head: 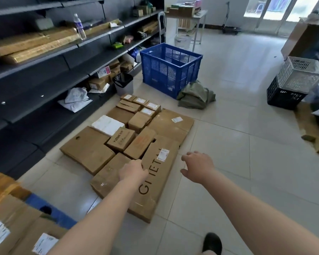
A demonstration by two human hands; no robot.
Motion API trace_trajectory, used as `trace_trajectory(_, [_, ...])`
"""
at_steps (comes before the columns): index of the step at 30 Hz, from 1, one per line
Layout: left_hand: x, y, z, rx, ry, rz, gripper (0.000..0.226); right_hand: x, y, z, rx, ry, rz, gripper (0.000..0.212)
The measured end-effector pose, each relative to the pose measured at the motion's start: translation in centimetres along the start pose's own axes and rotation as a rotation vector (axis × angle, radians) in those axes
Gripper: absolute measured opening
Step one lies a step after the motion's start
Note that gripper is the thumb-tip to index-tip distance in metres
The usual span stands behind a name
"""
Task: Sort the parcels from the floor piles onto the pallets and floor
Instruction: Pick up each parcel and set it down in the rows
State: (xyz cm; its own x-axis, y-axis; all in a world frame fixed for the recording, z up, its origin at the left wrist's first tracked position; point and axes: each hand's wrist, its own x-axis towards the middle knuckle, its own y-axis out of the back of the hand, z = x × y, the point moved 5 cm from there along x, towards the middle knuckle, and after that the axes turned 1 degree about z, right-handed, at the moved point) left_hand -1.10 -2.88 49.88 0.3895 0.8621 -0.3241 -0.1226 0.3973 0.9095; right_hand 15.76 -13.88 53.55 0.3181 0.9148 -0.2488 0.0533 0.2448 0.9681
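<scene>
Several brown cardboard parcels lie flat side by side on the tiled floor beside the shelving. The nearest is a long flat box (155,173) with printed letters and a white label. My left hand (132,172) reaches out over its left edge, fingers hidden behind the knuckles, holding nothing I can see. My right hand (196,165) hovers to the right of that box above bare tile, fingers loosely curled and empty. A white parcel (107,125) and a box marked YIZAN (121,139) sit further back. More labelled parcels (17,229) rest on a blue pallet (50,208) at lower left.
Dark shelving (44,74) runs along the left. A blue plastic crate (170,69) stands behind the parcels, with a green sack (196,95) at its foot and a small bin (123,83). Black and white crates (291,83) stand at right. My shoe (212,242) is at the bottom.
</scene>
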Motion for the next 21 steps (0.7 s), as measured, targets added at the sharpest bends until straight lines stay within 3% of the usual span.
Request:
trace_trajectory(6, [5.3, -2.0, 7.7, -0.076, 0.21, 0.022, 0.023, 8.5, 0.2, 10.0, 0.054, 0.149, -0.039, 0.042])
trace_trajectory(11, [8.2, -3.2, 8.8, -0.171, 0.465, 0.057, 0.025, 16.1, -0.5, 15.8, 0.141, 0.164, -0.139, 0.04])
trace_trajectory(15, [10.7, -5.6, 7.2, -0.307, 0.686, 0.075, 0.02, 23.3, -1.9, 17.3, 0.339, 0.11, -0.224, 0.053])
trace_trajectory(21, [17.9, -11.0, 5.4, -0.454, 0.907, 0.083, 0.039, 35.5, -6.1, 17.3, 0.387, 0.13, -0.319, 0.068])
